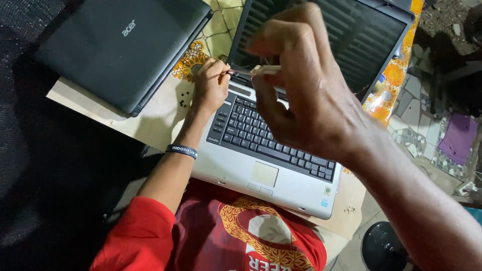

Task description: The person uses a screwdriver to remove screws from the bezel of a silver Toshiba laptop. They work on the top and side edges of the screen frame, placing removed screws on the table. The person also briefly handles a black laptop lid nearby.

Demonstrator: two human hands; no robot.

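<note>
Laptop (281, 165) open, silver, sits on patterned table (216, 35), screen (351, 35) dark. Work is at the hinge strip above the keyboard (266, 135).

Left hand (210, 85): fingers pinched on a thin dark tool (240, 73), tip pointing right along the hinge strip, upper left corner of kbd. Wrist has a dark band (182, 150).

Right hand (306, 90): close to cam, thumb + fingers pinched on a small pale rod-like piece (266, 70). Can't tell if it's a screwdriver shaft or a part. Its near end sits just beside the dark tool's tip.

Progress, as judged: early. Kbd seated, all keys in, palmrest + touchpad (264, 174) in place, lid attached. No panel or bezel lifted that I can see; strip area mostly hidden behind right hand. Few small dark specks (186, 100) on table left of laptop, maybe screws, too small to confirm.

Second laptop (120, 50), black, shut, lies upper left, untouched, well apart from both hands.

Left to do: basically everything past the hinge strip.
</note>
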